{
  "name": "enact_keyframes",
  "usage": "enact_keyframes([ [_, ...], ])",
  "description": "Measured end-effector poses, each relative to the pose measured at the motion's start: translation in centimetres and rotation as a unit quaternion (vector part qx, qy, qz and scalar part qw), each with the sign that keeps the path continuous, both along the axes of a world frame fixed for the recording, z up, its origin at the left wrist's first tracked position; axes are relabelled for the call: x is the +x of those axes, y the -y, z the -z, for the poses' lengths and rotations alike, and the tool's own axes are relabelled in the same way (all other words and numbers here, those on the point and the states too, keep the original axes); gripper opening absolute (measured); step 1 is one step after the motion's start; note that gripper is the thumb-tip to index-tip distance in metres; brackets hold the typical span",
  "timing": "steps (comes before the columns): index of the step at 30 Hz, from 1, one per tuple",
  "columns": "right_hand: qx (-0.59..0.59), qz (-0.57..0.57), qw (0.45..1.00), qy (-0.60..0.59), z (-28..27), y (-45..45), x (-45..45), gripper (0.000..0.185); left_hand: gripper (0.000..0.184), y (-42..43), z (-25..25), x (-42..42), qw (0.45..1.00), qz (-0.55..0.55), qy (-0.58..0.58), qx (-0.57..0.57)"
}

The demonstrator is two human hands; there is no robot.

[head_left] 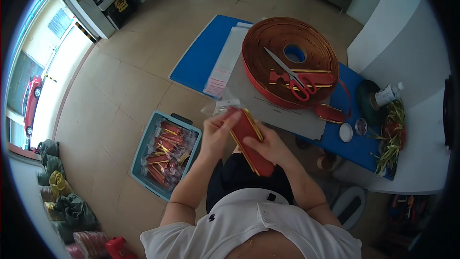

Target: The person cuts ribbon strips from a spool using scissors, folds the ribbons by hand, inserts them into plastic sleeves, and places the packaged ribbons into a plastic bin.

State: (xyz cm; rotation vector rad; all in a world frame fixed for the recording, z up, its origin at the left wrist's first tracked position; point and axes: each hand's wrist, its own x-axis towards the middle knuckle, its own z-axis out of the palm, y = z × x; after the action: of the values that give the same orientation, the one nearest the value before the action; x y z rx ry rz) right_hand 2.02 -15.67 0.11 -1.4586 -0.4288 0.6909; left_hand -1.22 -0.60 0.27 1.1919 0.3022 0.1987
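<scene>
A flat folded length of red ribbon (250,136) with gold edges is held in front of my lap, slanting down to the right. My left hand (216,134) pinches its upper end, where a clear plastic bag (221,107) shows beside the fingers. How far the bag and ribbon overlap is hidden. Lower down, my right hand (269,145) grips the ribbon's right side, thumb across its face. On the table beyond lies a big roll of red ribbon (261,36), with red-handled scissors (299,86) and a cut ribbon piece (316,77) on top.
A teal bin (136,163) of bagged red ribbons stands on the floor at left. The blue table (201,62) carries a grey board (239,86), stacked clear bags (223,64), a round white lid (345,132), a bottle (387,96) and a plant (394,129).
</scene>
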Motion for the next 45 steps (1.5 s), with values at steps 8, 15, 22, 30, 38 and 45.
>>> enact_keyframes([
  [8,-0.064,-0.045,0.997,0.007,0.3,1.3,-0.7,0.025,0.017,-1.2,-1.1,0.0,0.996,0.033,-0.034,0.078],
  [15,-0.023,-0.019,1.000,-0.007,0.2,0.3,0.1,0.027,0.031,-0.3,-1.2,-0.4,0.988,0.133,0.041,0.072],
  [22,0.092,-0.104,0.989,-0.056,-1.4,1.8,0.9,0.023,0.031,-0.1,-0.6,1.3,0.907,0.172,0.138,-0.358],
  [30,0.207,-0.222,0.902,0.306,-2.5,2.8,2.5,0.022,0.026,-0.8,-0.5,1.7,0.780,0.140,0.107,-0.601],
  [38,0.184,0.018,0.979,0.084,-1.6,1.5,0.5,0.013,0.031,-1.2,-0.9,0.1,0.761,0.072,0.190,-0.616],
  [45,0.169,0.109,0.978,0.047,-1.2,0.7,-0.7,0.011,0.029,-0.4,-2.7,-0.7,0.945,-0.077,0.298,-0.106],
])
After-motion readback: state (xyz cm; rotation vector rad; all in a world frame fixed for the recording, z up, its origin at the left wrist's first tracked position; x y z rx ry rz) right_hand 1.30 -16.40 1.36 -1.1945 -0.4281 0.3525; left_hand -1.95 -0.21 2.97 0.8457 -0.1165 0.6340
